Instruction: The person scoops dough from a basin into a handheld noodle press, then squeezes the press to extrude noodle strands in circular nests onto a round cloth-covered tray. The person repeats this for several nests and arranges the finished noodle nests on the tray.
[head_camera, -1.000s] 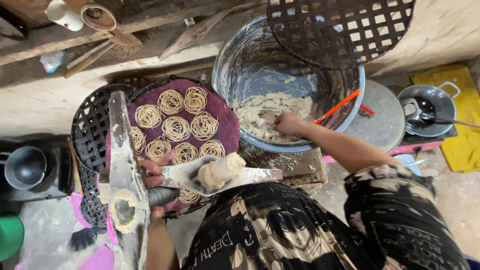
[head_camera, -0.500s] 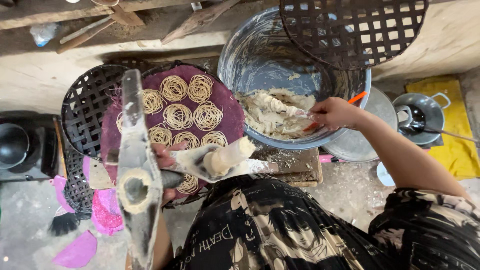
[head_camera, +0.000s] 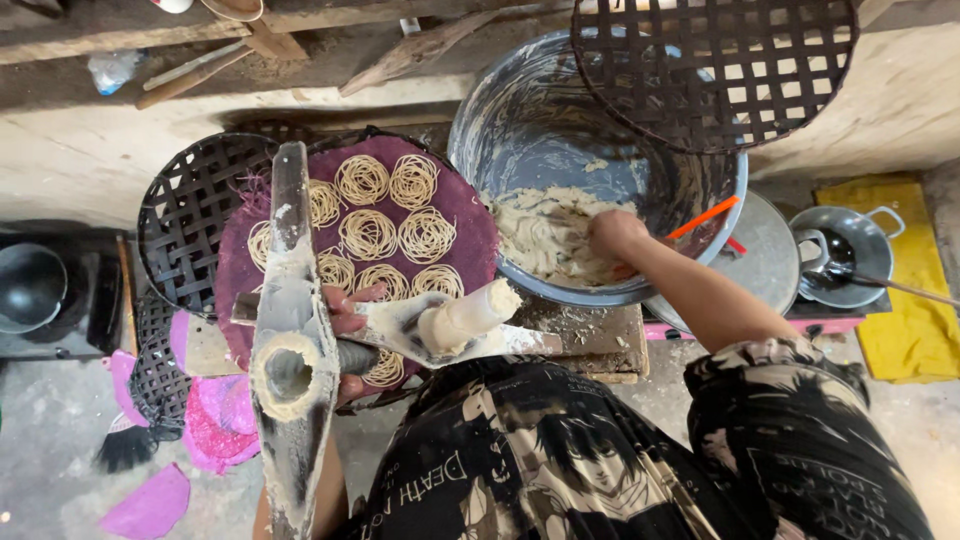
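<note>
My left hand (head_camera: 345, 335) grips a flour-coated wooden noodle press (head_camera: 290, 370), its hollow barrel facing up and its plunger arm (head_camera: 465, 318) swung out to the right. Behind the press a purple cloth (head_camera: 470, 230) carries several coiled noodle nests (head_camera: 425, 233) over a dark woven tray (head_camera: 195, 215). My right hand (head_camera: 612, 238) reaches into a large metal basin (head_camera: 520, 130) and is sunk in the pale dough (head_camera: 540, 235) at its bottom.
A second dark lattice tray (head_camera: 715, 65) leans over the basin's far right. An orange-handled tool (head_camera: 700, 218) rests in the basin. A small metal pot (head_camera: 845, 255) with a ladle sits on a yellow cloth (head_camera: 905, 300) at right. Purple cloth pieces (head_camera: 150, 500) lie on the floor at left.
My right hand moved across the basin and now digs into the dough at its middle. The press in my left hand has stayed put while the view shifted.
</note>
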